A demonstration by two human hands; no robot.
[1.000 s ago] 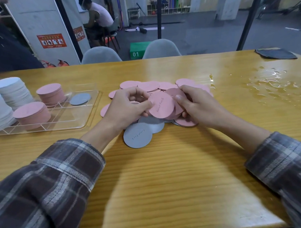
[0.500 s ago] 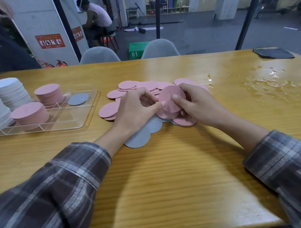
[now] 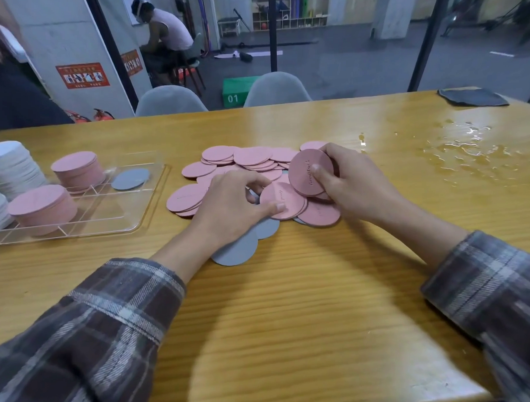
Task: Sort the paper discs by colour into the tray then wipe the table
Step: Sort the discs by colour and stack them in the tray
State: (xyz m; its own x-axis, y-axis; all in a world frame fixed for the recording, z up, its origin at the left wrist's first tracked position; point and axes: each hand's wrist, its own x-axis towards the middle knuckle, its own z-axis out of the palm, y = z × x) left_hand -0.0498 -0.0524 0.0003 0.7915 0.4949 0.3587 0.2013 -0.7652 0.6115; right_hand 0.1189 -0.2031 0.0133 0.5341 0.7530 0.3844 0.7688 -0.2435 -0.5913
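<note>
A loose pile of pink paper discs (image 3: 250,159) lies mid-table, with grey discs (image 3: 235,250) showing at its near edge. My right hand (image 3: 356,185) grips a small stack of pink discs (image 3: 308,172), tilted up off the pile. My left hand (image 3: 231,208) lies on the pile, thumb and fingers pinching the edge of another pink disc (image 3: 283,200) that lies flat. The clear tray (image 3: 138,211) at left holds two pink stacks (image 3: 41,205) (image 3: 76,168), one grey disc (image 3: 130,178) and white stacks (image 3: 10,167) at the far left.
A water puddle (image 3: 460,152) spreads over the right part of the table. A dark cloth (image 3: 473,97) lies at the far right corner. Two grey chairs (image 3: 170,100) stand behind the table. A person sits in the background.
My right hand has raised its pink stack and drawn it right. My left hand has let go of that stack and come down to pinch a flat pink disc on the pile.
</note>
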